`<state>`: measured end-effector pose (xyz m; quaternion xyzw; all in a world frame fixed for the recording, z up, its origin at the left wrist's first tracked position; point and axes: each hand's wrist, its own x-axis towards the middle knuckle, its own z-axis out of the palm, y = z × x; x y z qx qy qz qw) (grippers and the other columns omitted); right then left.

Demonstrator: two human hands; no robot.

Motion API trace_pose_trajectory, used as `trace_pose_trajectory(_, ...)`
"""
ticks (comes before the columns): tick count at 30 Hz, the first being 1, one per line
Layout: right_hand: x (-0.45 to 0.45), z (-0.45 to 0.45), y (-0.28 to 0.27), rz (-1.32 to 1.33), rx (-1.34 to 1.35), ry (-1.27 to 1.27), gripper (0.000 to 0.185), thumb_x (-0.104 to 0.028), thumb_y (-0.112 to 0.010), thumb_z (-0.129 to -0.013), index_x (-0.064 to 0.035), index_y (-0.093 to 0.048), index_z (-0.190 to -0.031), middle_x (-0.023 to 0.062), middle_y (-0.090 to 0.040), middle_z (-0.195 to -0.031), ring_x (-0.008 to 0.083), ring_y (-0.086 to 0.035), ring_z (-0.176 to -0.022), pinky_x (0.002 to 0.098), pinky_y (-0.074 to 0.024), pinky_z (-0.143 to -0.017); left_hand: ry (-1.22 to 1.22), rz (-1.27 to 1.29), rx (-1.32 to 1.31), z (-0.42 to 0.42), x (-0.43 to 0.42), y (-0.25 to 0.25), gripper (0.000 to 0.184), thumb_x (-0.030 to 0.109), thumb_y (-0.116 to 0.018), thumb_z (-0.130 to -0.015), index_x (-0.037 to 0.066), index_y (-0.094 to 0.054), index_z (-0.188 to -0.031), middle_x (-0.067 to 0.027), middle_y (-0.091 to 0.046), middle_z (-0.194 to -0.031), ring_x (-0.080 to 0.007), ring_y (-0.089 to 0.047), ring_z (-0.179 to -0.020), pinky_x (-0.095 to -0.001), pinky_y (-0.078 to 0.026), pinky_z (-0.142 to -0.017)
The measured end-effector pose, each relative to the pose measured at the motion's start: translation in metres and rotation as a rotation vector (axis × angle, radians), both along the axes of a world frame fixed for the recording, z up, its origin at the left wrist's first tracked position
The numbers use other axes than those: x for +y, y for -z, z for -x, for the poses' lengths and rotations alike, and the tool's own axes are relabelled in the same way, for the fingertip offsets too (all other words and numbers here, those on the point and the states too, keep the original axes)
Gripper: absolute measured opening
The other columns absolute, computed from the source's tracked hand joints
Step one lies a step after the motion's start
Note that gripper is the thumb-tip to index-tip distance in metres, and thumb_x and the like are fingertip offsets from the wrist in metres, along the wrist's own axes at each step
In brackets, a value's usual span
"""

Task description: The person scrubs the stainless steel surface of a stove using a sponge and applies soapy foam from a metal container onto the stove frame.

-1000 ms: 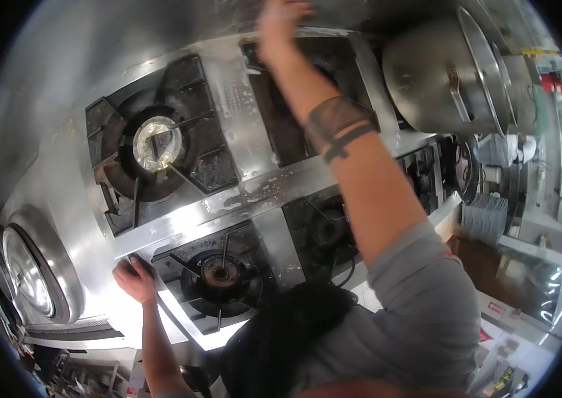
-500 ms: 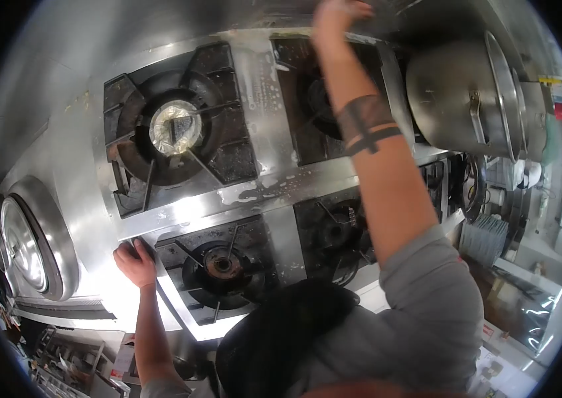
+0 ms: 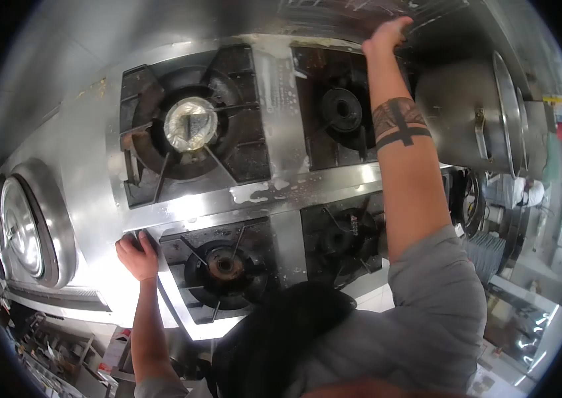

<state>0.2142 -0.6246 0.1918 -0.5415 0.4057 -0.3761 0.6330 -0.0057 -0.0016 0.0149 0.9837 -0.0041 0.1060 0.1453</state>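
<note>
My right hand (image 3: 388, 36) is stretched far forward against the steel back wall (image 3: 334, 14), which carries whitish wet streaks. Its fingers are bent, and whatever lies under them is hidden. Below that arm is the back right burner (image 3: 342, 109). At the front left corner of the gas stove (image 3: 281, 232), my left hand (image 3: 137, 257) is closed over the metal edge. Foamy white patches (image 3: 251, 193) lie on the steel strip between the burners. Crumpled foil (image 3: 190, 125) covers the centre of the back left burner.
A large steel pot (image 3: 460, 113) lies on its side at the right of the stove. Round steel lids (image 3: 25, 225) stand at the far left beside the steel counter (image 3: 85, 179). The front left burner (image 3: 224, 264) is close to my body.
My right hand has moved to the right along the back wall. The streaks there show more of themselves, and the view has shifted slightly. My left hand stays at the stove corner.
</note>
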Motion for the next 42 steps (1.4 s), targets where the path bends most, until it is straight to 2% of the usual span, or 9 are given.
trace_pose_trajectory(4, 0.041, -0.062, 0.1, 0.0, 0.106, -0.061, 0.111, -0.074, -0.04, -0.097, -0.0002, 0.015, -0.159, 0.0172, 0.011, -0.171, 0.0335, -0.003, -0.158, 0.0516, -0.011, -0.127, 0.027, -0.008, 0.002, 0.003, 0.0, -0.003, 0.034, 0.031, -0.066, -0.097, -0.001, -0.057, -0.106, -0.0176, -0.055, -0.097, -0.0384, -0.056, -0.091, -0.0487, -0.044, -0.08)
trace_pose_trajectory(14, -0.001, -0.017, 0.018, 0.014, -0.014, 0.157, 0.098, -0.067, -0.04, -0.101, 0.0087, -0.015, -0.158, 0.0281, -0.019, -0.165, 0.0383, -0.036, -0.147, 0.0517, -0.0332, -0.119, 0.044, -0.013, -0.023, 0.002, 0.0, -0.002, 0.031, 0.028, -0.066, -0.097, -0.001, -0.057, -0.104, -0.0176, -0.056, -0.096, -0.0386, -0.055, -0.088, -0.0487, -0.044, -0.078)
trace_pose_trajectory(19, 0.054, -0.057, 0.069, 0.129, 0.257, -0.175, 0.104, -0.066, -0.037, -0.102, 0.0114, 0.005, -0.157, 0.0281, 0.004, -0.168, 0.0377, 0.003, -0.157, 0.0469, -0.0016, -0.127, 0.053, 0.035, -0.039, 0.002, -0.001, 0.0, 0.032, 0.03, -0.067, -0.097, 0.0, -0.057, -0.103, -0.0194, -0.055, -0.097, -0.0414, -0.055, -0.091, -0.0506, -0.043, -0.079)
trace_pose_trajectory(23, -0.056, -0.027, 0.017, 0.475, 0.01, 0.155, 0.101, -0.066, -0.036, -0.103, 0.0138, -0.004, -0.157, 0.0315, 0.004, -0.167, 0.0394, -0.003, -0.157, 0.0471, -0.0029, -0.127, 0.055, 0.005, -0.029, 0.002, -0.001, -0.001, 0.033, 0.03, -0.065, -0.098, -0.001, -0.057, -0.103, -0.0197, -0.055, -0.098, -0.0417, -0.055, -0.092, -0.051, -0.043, -0.08)
trace_pose_trajectory(26, -0.102, -0.01, 0.022, 0.228, 0.1, 0.207, 0.101, -0.065, -0.044, -0.101, 0.0089, -0.006, -0.159, 0.0295, -0.01, -0.167, 0.0327, -0.023, -0.154, 0.0478, -0.0165, -0.125, 0.036, -0.02, -0.003, 0.001, -0.004, -0.005, 0.032, 0.03, -0.065, -0.098, -0.001, -0.057, -0.103, -0.0198, -0.056, -0.099, -0.042, -0.056, -0.093, -0.051, -0.043, -0.08)
trace_pose_trajectory(28, -0.056, -0.033, 0.065, 0.21, 0.046, 0.097, 0.108, -0.068, -0.043, -0.099, 0.0053, 0.009, -0.159, 0.0251, 0.013, -0.168, 0.035, 0.002, -0.158, 0.0484, -0.0064, -0.127, 0.045, -0.002, -0.032, 0.003, -0.002, -0.002, 0.033, 0.03, -0.065, -0.098, -0.001, -0.057, -0.103, -0.0197, -0.056, -0.099, -0.0419, -0.056, -0.093, -0.0509, -0.044, -0.08)
trace_pose_trajectory(37, -0.083, -0.002, 0.018, -0.02, -0.296, 0.029, 0.096, -0.065, -0.047, -0.1, 0.0022, -0.012, -0.159, 0.0203, -0.025, -0.165, 0.033, -0.038, -0.146, 0.054, -0.037, -0.115, 0.021, 0.0, -0.005, 0.0, 0.003, -0.001, 0.033, 0.031, -0.064, -0.098, 0.0, -0.057, -0.104, -0.0191, -0.056, -0.098, -0.0415, -0.056, -0.092, -0.0507, -0.044, -0.081)
trace_pose_trajectory(39, -0.052, -0.008, 0.035, -0.019, 0.001, -0.001, 0.101, -0.068, -0.044, -0.1, -0.0021, 0.0, -0.163, 0.0092, -0.006, -0.172, 0.024, -0.002, -0.158, 0.0445, -0.0123, -0.127, 0.024, 0.021, -0.003, 0.002, -0.001, -0.002, 0.034, 0.032, -0.065, -0.098, 0.0, -0.057, -0.105, -0.0186, -0.056, -0.098, -0.0412, -0.055, -0.092, -0.0503, -0.043, -0.082)
trace_pose_trajectory(42, -0.019, -0.006, -0.005, 0.093, -0.351, -0.293, 0.099, -0.069, -0.043, -0.1, -0.0034, -0.003, -0.163, 0.0099, -0.008, -0.172, 0.0252, -0.009, -0.157, 0.0439, -0.0148, -0.126, 0.031, 0.016, -0.036, 0.002, -0.003, 0.002, 0.034, 0.033, -0.065, -0.098, 0.0, -0.056, -0.104, -0.0185, -0.055, -0.098, -0.0411, -0.054, -0.091, -0.0505, -0.043, -0.081)
